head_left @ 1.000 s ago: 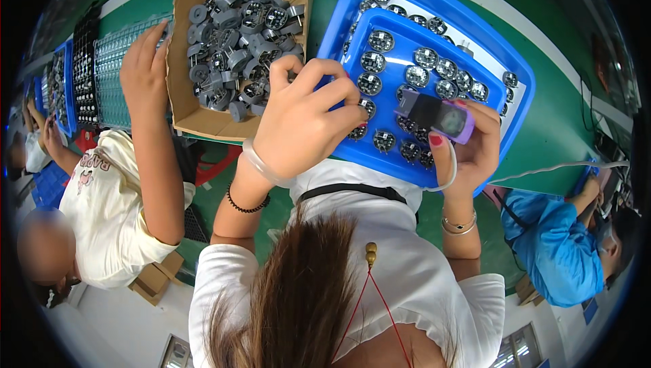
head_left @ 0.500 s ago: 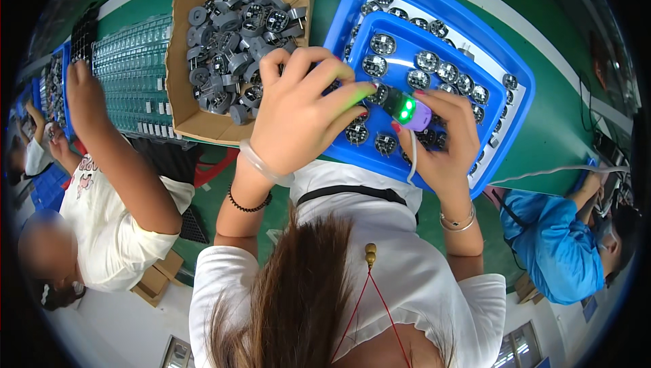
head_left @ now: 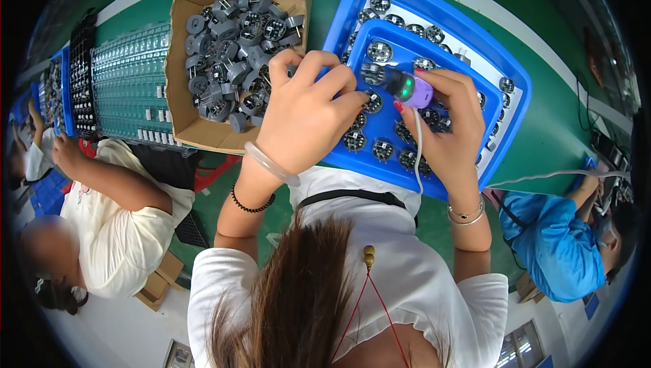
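Note:
My right hand (head_left: pixel 451 107) grips a purple handheld device (head_left: pixel 421 93) with a white cord, a dark front end and two green lights. That dark end points left, against or just over a round circuit module (head_left: pixel 372 73) in the smaller blue tray (head_left: pixel 434 42). My left hand (head_left: pixel 315 103) is curled over the tray's left edge, its fingers bent inward. Beside its fingertips lies another round module (head_left: pixel 372 101); whether they pinch it is hidden. Several more round modules (head_left: pixel 383 149) lie in the same tray.
The smaller tray sits inside a larger blue tray (head_left: pixel 525 100) holding more modules. Left of it, a cardboard box (head_left: pixel 178 76) holds grey round parts with metal pins. Clear plastic trays (head_left: pixel 129 76) lie farther left. Co-workers sit at left (head_left: pixel 115 232) and right (head_left: pixel 556 246).
The device has shifted slightly right and up, and its green lights look dimmer. My left fingers have drawn back from its front end. The left co-worker's raised arm has come down.

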`<state>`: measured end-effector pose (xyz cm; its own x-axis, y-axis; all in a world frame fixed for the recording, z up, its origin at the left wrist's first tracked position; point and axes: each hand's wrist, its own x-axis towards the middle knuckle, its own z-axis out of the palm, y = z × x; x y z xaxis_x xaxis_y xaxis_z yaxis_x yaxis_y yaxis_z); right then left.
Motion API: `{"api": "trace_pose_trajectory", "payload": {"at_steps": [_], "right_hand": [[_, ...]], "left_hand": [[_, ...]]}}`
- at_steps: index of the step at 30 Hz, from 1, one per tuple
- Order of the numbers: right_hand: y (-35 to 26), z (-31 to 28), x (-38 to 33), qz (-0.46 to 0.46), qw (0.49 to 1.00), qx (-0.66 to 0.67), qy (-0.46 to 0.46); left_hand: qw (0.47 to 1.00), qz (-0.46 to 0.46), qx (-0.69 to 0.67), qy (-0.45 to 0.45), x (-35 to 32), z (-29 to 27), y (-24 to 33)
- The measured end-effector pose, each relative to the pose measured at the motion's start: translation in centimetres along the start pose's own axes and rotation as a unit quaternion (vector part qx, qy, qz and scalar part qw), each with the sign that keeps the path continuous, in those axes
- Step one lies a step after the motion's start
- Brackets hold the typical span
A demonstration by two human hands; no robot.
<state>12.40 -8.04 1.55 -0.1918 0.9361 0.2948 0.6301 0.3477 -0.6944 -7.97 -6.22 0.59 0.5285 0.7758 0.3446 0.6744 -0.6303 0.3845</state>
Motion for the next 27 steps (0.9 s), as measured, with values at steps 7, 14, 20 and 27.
{"api": "trace_pose_trajectory", "payload": {"at_steps": [7,14,20,27], "right_hand": [[0.4,-0.2,-0.4,0.029,0.998,0.052,-0.003],[1.4,-0.9,-0.6,0.107,0.962,0.240,0.075],[1.6,-0.8,1.9,0.055,0.990,0.110,0.062],[2.1,-0.2,2.6,0.057,0.995,0.081,0.001]], "left_hand": [[0.997,-0.067,-0.028,0.039,1.1,-0.3,0.2],[0.999,-0.026,-0.030,0.033,2.1,0.2,0.0],[0.999,-0.024,-0.003,0.027,2.6,1.7,-0.2],[0.997,-0.067,-0.032,0.024,2.9,0.7,-0.4]]}}
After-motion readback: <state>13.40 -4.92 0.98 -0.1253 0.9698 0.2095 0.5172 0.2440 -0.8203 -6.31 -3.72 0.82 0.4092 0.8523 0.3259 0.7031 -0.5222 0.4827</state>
